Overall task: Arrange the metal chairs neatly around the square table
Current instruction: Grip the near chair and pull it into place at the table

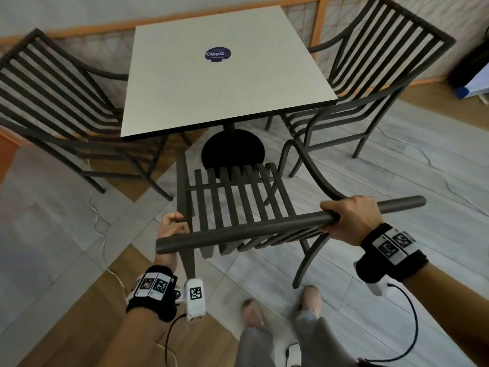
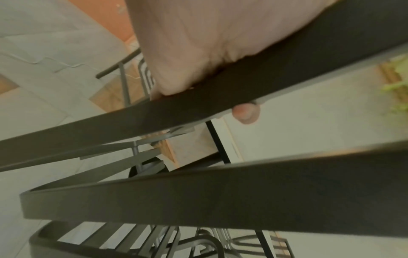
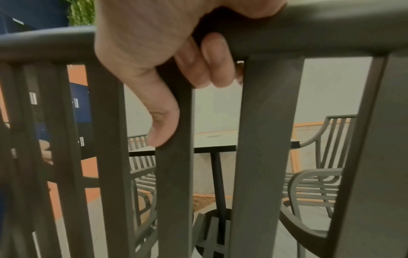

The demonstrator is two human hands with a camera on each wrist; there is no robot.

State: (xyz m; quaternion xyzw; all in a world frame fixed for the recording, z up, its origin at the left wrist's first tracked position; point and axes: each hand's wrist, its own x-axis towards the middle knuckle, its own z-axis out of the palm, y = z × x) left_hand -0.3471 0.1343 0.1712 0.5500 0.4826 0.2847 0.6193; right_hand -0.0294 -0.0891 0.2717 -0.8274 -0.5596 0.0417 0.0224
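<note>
A dark metal slatted chair (image 1: 238,197) stands right in front of me, its seat facing the square white table (image 1: 211,96). My right hand (image 1: 349,218) grips the chair's round top rail (image 1: 264,230). In the right wrist view, the fingers (image 3: 212,61) are curled under that rail (image 3: 331,26). My left hand (image 1: 173,225) holds the chair's left armrest. In the left wrist view, the left hand (image 2: 198,52) wraps the flat bar (image 2: 154,118). A second chair (image 1: 53,88) stands at the table's left side and a third chair (image 1: 370,62) at its right.
The table's round black base (image 1: 232,152) lies just ahead of the held chair's seat. A thin cable (image 1: 98,221) runs over the floor at the left. An orange-framed railing (image 1: 320,17) runs behind the table. A dark bag (image 1: 473,70) is at the far right. My feet (image 1: 254,313) are behind the chair.
</note>
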